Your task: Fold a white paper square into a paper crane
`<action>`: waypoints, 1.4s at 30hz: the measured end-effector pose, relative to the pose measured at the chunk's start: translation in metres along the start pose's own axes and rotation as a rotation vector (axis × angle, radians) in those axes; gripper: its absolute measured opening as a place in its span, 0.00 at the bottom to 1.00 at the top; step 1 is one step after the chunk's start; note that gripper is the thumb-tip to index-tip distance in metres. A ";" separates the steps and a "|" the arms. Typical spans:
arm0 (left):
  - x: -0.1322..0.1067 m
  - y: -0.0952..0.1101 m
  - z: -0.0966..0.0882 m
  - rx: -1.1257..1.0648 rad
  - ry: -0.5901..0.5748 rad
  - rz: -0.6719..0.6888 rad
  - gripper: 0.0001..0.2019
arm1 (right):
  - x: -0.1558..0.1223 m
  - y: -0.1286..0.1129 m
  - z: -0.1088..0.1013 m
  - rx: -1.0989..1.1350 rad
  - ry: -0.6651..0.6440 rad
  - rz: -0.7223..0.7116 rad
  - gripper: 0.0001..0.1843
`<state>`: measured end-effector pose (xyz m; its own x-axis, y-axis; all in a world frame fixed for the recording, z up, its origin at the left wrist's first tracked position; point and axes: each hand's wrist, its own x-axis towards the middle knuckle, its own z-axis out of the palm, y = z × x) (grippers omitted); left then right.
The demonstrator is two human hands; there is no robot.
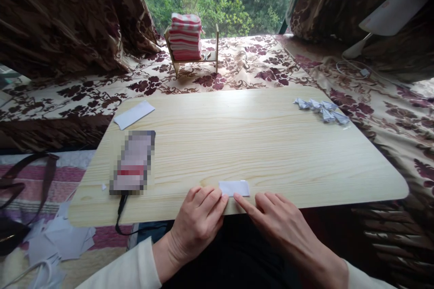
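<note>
A small folded strip of white paper [234, 187] lies flat near the front edge of the wooden table [220, 135]. My left hand [201, 214] is closed at the paper's lower left corner, its fingers bunched together and its fingertips on the corner. From the other side, my right hand [281, 216] stretches its index finger onto the paper's lower edge. Its remaining fingers are loosely bent and hold nothing. Part of the left thumb is hidden beneath the hand.
A blurred-out phone [134, 162] with a black cable lies at the left. Behind it is a stack of paper strips [134, 114]. Several folded paper pieces [322, 109] sit back right. Beyond the table, a small stand [212, 58] holds pink-and-white cloths [185, 38]. Loose paper [61, 237] lies lower left.
</note>
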<state>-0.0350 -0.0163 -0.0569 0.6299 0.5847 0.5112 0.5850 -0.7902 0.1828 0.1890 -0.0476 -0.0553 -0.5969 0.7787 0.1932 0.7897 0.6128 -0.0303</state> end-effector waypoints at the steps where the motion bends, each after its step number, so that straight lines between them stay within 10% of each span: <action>1: 0.000 0.000 0.000 0.006 -0.001 0.003 0.12 | 0.001 -0.001 -0.001 -0.006 -0.016 -0.008 0.24; 15: 0.017 -0.019 -0.004 -0.045 -0.095 0.208 0.10 | 0.014 0.007 -0.001 0.123 0.009 -0.172 0.21; 42: 0.004 -0.003 -0.013 -0.006 -0.067 0.017 0.21 | -0.005 0.015 -0.012 0.028 0.132 -0.002 0.20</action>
<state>-0.0409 -0.0144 -0.0447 0.6726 0.5824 0.4566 0.5712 -0.8008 0.1801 0.2058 -0.0441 -0.0452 -0.5730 0.7542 0.3205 0.7831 0.6193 -0.0573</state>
